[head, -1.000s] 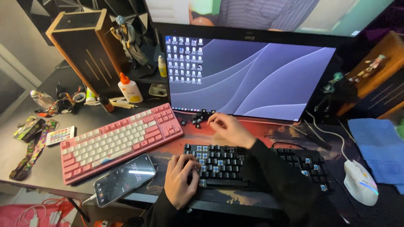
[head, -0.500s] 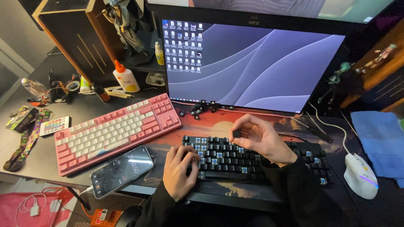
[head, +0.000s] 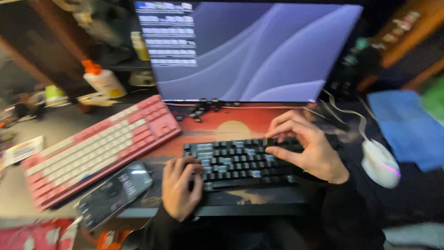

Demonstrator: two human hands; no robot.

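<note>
Head view, 1 frame, blurred by camera motion. Landmark: the black keyboard (head: 240, 162), lying on a desk mat (head: 222, 127) printed with a red sunset scene, directly below the monitor (head: 252, 48).

Left hand (head: 181, 187): rests on the front-left corner of the black keyboard, fingers curled down over the keys and the edge, pressing on it; it encloses nothing that can be seen. Its dark sleeve (head: 157, 229) runs off toward the bottom edge.

Right hand (head: 305, 146): over the right half of the black keyboard, fingers bent and drawn together, with thumb and forefinger tips meeting at a single keycap (head: 267, 141) in the upper rows. Whether the cap is gripped or only touched cannot be told through the blur.

Left of the black keyboard: a pink and white keyboard (head: 97, 150), set at an angle and well apart from both hands; just in front of it, a smartphone (head: 115, 192) with a dark screen, near the left hand but not touching it.

Behind the black keyboard, at the foot of the monitor: a scatter of small dark loose keycaps (head: 201, 107).

Right of the black keyboard: a white mouse (head: 381, 163) with a lit strip, its cable (head: 344, 113) curving back; beyond it a blue cloth (head: 407, 125).

Far left rear: a white glue bottle (head: 102, 78) with an orange cap.
</note>
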